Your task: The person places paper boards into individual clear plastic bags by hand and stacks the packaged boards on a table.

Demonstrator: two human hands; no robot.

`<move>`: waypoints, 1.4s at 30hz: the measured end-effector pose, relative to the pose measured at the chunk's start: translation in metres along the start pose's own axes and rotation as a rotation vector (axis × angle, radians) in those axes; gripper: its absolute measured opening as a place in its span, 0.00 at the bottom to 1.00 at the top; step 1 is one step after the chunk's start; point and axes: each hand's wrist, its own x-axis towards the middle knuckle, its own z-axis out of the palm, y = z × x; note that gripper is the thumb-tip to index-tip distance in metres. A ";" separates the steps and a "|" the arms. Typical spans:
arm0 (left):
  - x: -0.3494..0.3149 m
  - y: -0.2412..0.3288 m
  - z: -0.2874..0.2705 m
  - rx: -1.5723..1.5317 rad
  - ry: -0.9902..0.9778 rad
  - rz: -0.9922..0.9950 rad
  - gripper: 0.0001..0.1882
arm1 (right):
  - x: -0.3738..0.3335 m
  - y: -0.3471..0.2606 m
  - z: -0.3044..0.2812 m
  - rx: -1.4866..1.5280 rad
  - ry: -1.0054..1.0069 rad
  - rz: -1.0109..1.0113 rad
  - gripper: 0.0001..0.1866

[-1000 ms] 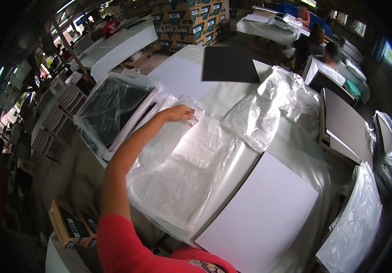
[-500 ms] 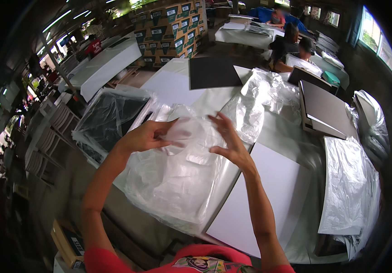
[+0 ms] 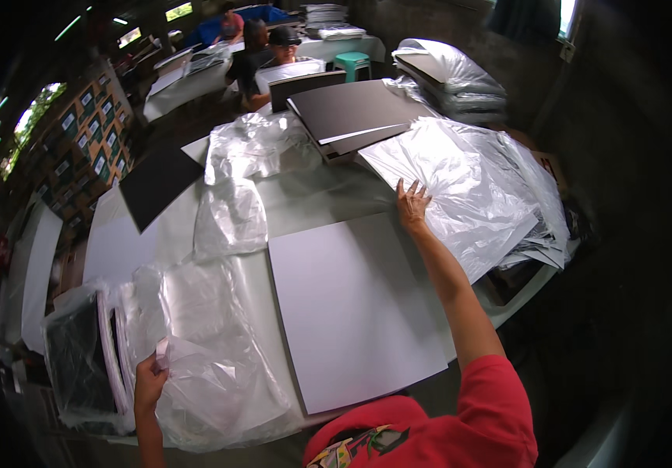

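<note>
Plastic film point(image 3: 207, 386) lies across the left of the worktop point(image 3: 309, 199), pinched in the left hand point(image 3: 150, 380), while on my feed I see the right hand point(image 3: 412, 204), fingers spread, against a shiny plastic pile point(image 3: 468, 183), the white board point(image 3: 355, 312) between as yet uncovered.

Arms point(image 3: 451, 285) wide (right fingers point(image 3: 413, 189) apart)

Workshop, this: cartons point(image 3: 90, 144) stacked high, plastic film point(image 3: 207, 382) and large sheets point(image 3: 359, 312) across tabletop point(image 3: 313, 199), other people point(image 3: 247, 66) across room.
</note>
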 end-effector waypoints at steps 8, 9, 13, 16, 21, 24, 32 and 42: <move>0.058 0.037 0.037 0.048 -0.045 -0.019 0.26 | 0.056 0.087 -0.030 -0.046 0.082 0.158 0.26; 0.065 0.042 0.044 0.008 -0.033 -0.024 0.26 | 0.062 0.100 -0.029 -0.075 0.077 0.167 0.26; 0.095 0.052 0.060 -0.088 -0.160 -0.024 0.23 | 0.082 0.133 -0.027 0.151 -0.265 0.307 0.29; 0.093 0.074 0.065 -0.169 -0.211 -0.042 0.25 | 0.076 0.083 -0.037 -0.100 -0.044 0.089 0.38; 0.091 0.130 0.079 -0.244 -0.295 -0.061 0.28 | -0.008 -0.069 -0.094 0.840 0.063 -0.680 0.44; 0.083 0.155 0.074 -0.245 -0.359 0.028 0.26 | -0.123 -0.166 -0.180 1.418 -0.349 -1.205 0.51; 0.010 0.146 -0.009 -0.053 -0.128 0.182 0.25 | -0.210 -0.252 -0.264 1.760 -1.167 -1.130 0.33; -0.035 0.108 -0.016 -0.147 0.397 0.393 0.23 | -0.273 -0.287 -0.290 1.676 -0.749 -1.222 0.35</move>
